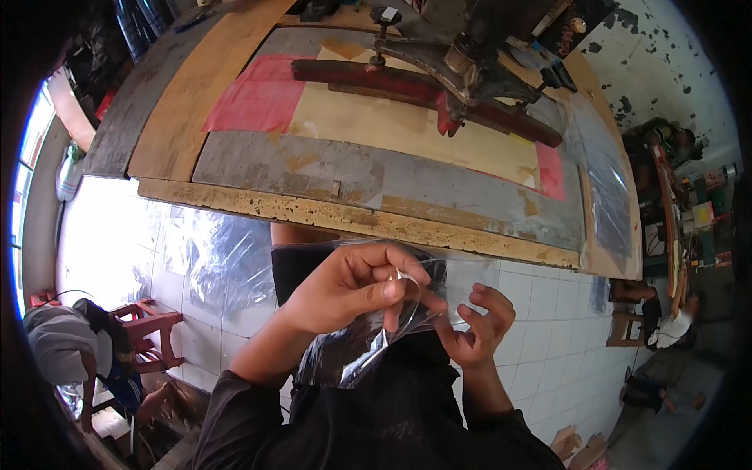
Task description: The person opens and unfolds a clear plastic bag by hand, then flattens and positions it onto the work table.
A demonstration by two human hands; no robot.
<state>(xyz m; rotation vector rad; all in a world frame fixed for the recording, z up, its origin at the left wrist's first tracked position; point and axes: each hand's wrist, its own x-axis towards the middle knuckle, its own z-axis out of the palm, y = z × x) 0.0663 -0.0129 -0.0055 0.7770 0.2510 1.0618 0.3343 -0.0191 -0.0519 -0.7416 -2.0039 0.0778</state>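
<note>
A thin, glossy piece of clear plastic film (pixel 352 359) hangs between my hands, in front of my black shirt and just below the table's front edge. Its edge curls between thumb and fingers of my left hand (pixel 345 286), which pinches it from the left. On the other side, my right hand (pixel 479 327) grips the film's edge near its thumb and forefinger, while its other fingers are bent and apart. Light glares off the lower folds, and whether the film is one layer or a bag I cannot tell.
The worktable (pixel 360 211) carries a screen-printing press with a dark red bar (pixel 376 82) over yellow and pink sheets. More plastic film (pixel 227 251) lies on the tiled floor at left. A red stool (pixel 153 333) and a bent-over person (pixel 66 345) are there; others sit at right.
</note>
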